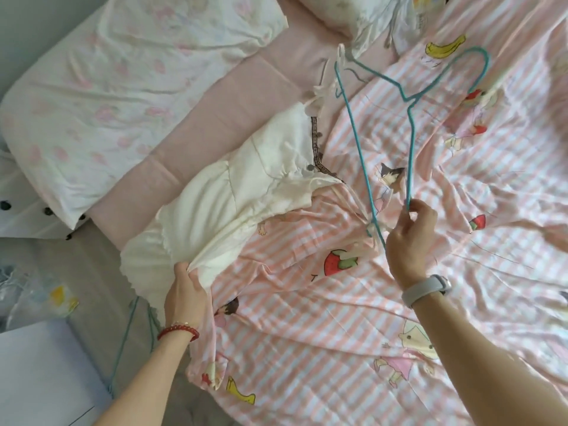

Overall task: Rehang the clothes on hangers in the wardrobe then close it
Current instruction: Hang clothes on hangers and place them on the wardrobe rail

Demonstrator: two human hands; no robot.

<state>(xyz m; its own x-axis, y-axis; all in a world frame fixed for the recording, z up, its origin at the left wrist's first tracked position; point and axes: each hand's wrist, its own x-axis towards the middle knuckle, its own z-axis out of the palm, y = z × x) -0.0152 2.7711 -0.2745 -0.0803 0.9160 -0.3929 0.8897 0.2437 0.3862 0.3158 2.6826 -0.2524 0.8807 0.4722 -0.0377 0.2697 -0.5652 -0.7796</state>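
A cream-white strappy garment (246,186) lies stretched across the bed, its thin straps looped over both ends of a teal wire hanger (408,130). My right hand (408,238) pinches the hanger's near corner between thumb and fingers and holds it raised above the bedding. My left hand (184,293) grips the garment's hem at the bed's near left edge. The hanger's hook points toward the far right. No wardrobe is in view.
The bed carries a pink-and-white striped cartoon quilt (399,302) and a pink sheet (246,87). A pale floral pillow (123,87) lies at the left, and another pillow (353,13) at the top. Another teal hanger (129,333) hangs beside the bed's left edge.
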